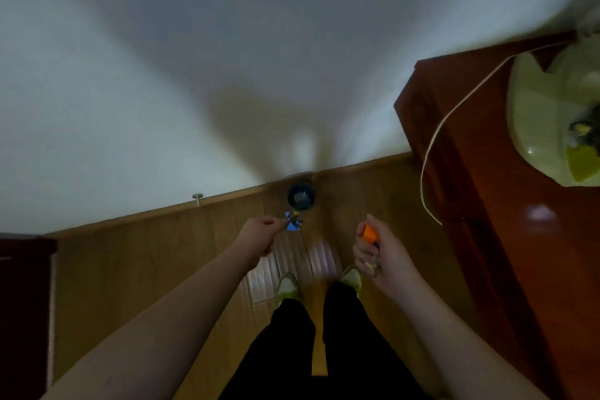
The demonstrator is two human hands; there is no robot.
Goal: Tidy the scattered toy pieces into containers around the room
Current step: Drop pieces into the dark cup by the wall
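head view, looking straight down at the wood floor (136,269). left hand (256,235) stretched forward, thumb and forefinger pinching a small blue toy piece (293,221) by one edge, so most of it juts past the fingertips. dark round container (301,197) on the floor against the wall, just ahead of the piece. best carried a little further until squarely over the opening, lowered close, then released to avoid a bounce. right hand (378,252) curled round an orange piece (370,232) and a few smaller blurred bits, held back beside the red-brown cabinet (487,204).
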